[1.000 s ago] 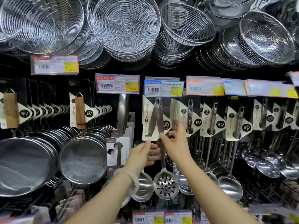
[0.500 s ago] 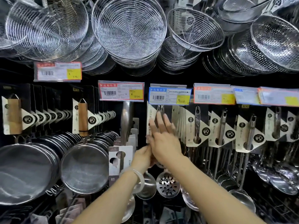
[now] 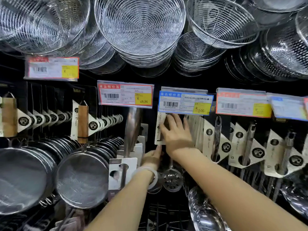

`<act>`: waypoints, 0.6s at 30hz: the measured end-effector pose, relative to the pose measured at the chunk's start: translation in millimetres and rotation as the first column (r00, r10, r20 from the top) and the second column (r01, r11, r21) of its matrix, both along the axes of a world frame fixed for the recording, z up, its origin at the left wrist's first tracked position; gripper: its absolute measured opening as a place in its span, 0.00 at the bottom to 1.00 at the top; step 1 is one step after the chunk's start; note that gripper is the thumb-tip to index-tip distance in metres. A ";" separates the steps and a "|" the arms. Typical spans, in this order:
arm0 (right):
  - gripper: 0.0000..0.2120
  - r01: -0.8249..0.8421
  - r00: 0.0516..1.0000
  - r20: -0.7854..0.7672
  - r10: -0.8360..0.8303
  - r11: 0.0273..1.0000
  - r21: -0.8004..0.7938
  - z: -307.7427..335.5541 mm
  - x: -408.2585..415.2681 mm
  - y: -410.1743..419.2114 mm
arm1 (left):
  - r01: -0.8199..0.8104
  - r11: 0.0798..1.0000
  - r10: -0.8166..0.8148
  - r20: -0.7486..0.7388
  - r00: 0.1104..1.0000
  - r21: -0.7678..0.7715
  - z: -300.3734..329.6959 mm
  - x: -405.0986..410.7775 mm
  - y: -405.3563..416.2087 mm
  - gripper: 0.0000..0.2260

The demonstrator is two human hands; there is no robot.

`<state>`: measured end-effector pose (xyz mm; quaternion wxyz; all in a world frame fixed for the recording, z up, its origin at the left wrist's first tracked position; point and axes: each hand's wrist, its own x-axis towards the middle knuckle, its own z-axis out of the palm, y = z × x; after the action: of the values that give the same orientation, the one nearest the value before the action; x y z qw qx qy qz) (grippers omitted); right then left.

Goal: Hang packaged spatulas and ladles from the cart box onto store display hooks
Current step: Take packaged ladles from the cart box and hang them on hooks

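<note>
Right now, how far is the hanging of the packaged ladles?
Done: carded ladles already hang in rows right of the hands. In hand: the right hand presses a slotted ladle's card under the blue price tag; the left hand steadies it from below. Left: cannot tell, because the cart box is out of view.

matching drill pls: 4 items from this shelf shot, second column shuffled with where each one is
1. right hand
2. left hand
3. blue-bordered price tag
4. wire skimmer baskets

A. top row, overhead
B. flat on the white package card
C. just above the right hand
D. below the card, by its lower edge

Pairs: 1-B, 2-D, 3-C, 4-A
</note>
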<state>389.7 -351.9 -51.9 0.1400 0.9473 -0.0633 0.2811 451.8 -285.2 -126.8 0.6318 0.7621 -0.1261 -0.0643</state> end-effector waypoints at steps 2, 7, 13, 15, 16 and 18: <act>0.34 -0.007 1.000 0.020 0.007 1.000 -0.002 2.2 4.6 -1.3 | -0.038 0.999 0.038 0.000 0.999 -0.020 -6.3 9.3 -5.0 0.18; 0.32 0.002 1.000 0.017 -0.001 0.999 -0.053 5.5 17.8 -7.4 | -0.123 0.992 0.123 -0.014 0.992 -0.028 -12.4 21.1 -19.2 0.19; 0.26 0.020 1.000 -0.006 -0.020 0.999 -0.039 0.1 32.7 -8.9 | -0.088 0.996 0.088 0.000 0.996 -0.001 -21.7 19.8 -15.5 0.14; 0.26 0.023 0.999 -0.029 -0.023 1.000 -0.016 -0.3 35.8 -10.5 | -0.060 0.998 0.058 0.038 0.998 0.034 -26.3 14.3 -13.1 0.16; 0.27 0.021 0.999 -0.044 -0.021 1.000 0.001 0.1 36.3 -11.3 | -0.042 0.997 0.038 0.060 0.997 0.069 -27.7 11.6 -12.2 0.17; 0.29 0.011 0.996 -0.091 -0.007 0.999 0.045 3.6 35.2 -13.0 | -0.006 0.993 -0.006 0.103 0.995 0.115 -28.0 5.1 -11.2 0.19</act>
<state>425.0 -365.0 -48.3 0.1223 0.9618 -0.0675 0.2353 456.9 -296.5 -154.8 0.5794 0.7995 -0.1547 -0.0322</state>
